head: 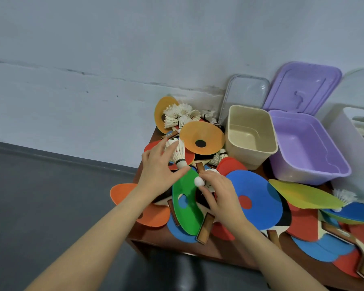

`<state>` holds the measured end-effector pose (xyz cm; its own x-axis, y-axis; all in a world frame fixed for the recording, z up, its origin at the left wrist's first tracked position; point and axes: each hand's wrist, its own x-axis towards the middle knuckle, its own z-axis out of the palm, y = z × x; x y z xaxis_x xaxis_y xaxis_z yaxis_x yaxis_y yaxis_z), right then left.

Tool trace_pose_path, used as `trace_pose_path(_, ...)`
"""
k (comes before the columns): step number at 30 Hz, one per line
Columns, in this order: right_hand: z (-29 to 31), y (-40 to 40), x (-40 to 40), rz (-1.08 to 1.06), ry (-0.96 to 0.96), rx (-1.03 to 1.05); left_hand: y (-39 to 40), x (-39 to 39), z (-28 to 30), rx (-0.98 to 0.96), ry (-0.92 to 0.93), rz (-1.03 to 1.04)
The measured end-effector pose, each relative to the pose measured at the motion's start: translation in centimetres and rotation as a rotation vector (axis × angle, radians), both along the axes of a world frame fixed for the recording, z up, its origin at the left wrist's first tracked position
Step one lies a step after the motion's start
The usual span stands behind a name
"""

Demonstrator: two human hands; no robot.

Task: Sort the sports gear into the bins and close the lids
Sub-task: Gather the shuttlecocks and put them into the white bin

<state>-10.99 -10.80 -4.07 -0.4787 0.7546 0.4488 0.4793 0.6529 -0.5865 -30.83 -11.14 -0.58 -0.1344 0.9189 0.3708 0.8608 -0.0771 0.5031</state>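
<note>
I see my left hand (156, 171) pinching one shuttlecock (180, 155) in its fingers, my right hand (221, 192) gripping a second shuttlecock (200, 181), above the paddle-strewn surface (177, 238) beside three open bins (250, 133).

Brown table (198, 247) (wooden), grey floor (40, 196), wall (114, 49)

A plain storage corner: bare scuffed wall (93, 80); grey floor (40, 196); low wooden table (177, 242).

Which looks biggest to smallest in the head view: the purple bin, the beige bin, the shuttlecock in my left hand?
1. Purple plastic bin
2. Beige plastic bin
3. White feather shuttlecock, though it sits nearer the camera.
</note>
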Motion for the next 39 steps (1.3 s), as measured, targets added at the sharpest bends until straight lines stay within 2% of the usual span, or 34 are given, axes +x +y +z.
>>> trace_pose_path(4, 1.5, 2.0, 3.7, -0.051, 0.014, 0.032, 2.0, 3.3, 1.6, 0.023, 0.046, -0.045)
trace_pose_path(11, 3.6, 6.4, 13.9, -0.108, 0.173, 0.029, 6.2, 13.2, 3.9, 0.051, 0.083, -0.033)
trace_pose_path(21, 6.7, 11.8, 31.3, -0.167, 0.161, 0.127, 11.0, 31.3, 6.7, 0.044, 0.035, -0.034)
trace_pose_path(31, 5.8, 15.7, 43.7, -0.453, 0.155, 0.234, 17.0, 44.7, 6.1, 0.019, 0.059, -0.245)
trace_pose_path(34, 5.9, 17.2, 46.5, -0.538, 0.131, 0.206, 19.2, 47.4, 6.2, 0.019, 0.047, -0.281)
trace_pose_path(37, 6.5, 18.3, 48.7, -0.549, 0.171, 0.135, 21.1, 50.4, 6.2, -0.024, 0.014, -0.384)
trace_pose_path(39, 7.0, 19.1, 50.1, -0.571, 0.145, 0.157, 22.3, 52.4, 5.9, -0.048, -0.009, -0.456)
